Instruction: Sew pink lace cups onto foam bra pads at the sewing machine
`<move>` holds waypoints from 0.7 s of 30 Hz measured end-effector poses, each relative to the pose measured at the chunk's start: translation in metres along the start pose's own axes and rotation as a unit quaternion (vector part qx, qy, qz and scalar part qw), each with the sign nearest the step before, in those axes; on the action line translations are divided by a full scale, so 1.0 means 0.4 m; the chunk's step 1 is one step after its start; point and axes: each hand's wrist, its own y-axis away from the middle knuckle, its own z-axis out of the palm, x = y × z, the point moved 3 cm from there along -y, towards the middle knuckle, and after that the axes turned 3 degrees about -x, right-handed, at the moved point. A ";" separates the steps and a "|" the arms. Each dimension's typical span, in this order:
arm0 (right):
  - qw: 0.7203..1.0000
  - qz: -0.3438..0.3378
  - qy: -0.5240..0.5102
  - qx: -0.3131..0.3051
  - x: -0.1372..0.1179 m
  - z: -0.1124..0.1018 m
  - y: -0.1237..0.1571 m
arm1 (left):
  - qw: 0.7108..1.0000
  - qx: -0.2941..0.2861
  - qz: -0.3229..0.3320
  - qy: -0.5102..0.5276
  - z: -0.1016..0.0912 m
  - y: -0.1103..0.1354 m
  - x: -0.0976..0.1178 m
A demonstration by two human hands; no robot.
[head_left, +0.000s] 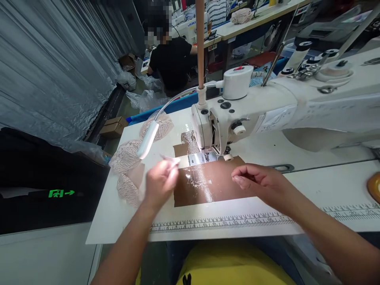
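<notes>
My left hand (159, 181) hovers over the left part of the sewing table (118, 213), its fingers pinched on a small pale piece (172, 160) that is blurred by motion. My right hand (257, 180) rests on the table in front of the white sewing machine (255, 107), fingers curled loosely with nothing visible in them. Between the hands lies a glossy brown patch (208, 182) on the table under the needle area (212, 155). Several pale lace pieces (127, 158) lie at the left.
A gooseneck lamp (148, 138) reaches over the lace. A printed ruler (222, 222) runs along the table's front edge. Another person in black (172, 59) sits at a far table. Cardboard boxes (113, 126) and plastic bags lie on the floor at left.
</notes>
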 end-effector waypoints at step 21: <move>0.837 -0.243 0.490 0.007 0.022 0.129 -0.110 | 0.946 -0.247 0.208 -0.035 0.194 -0.021 0.058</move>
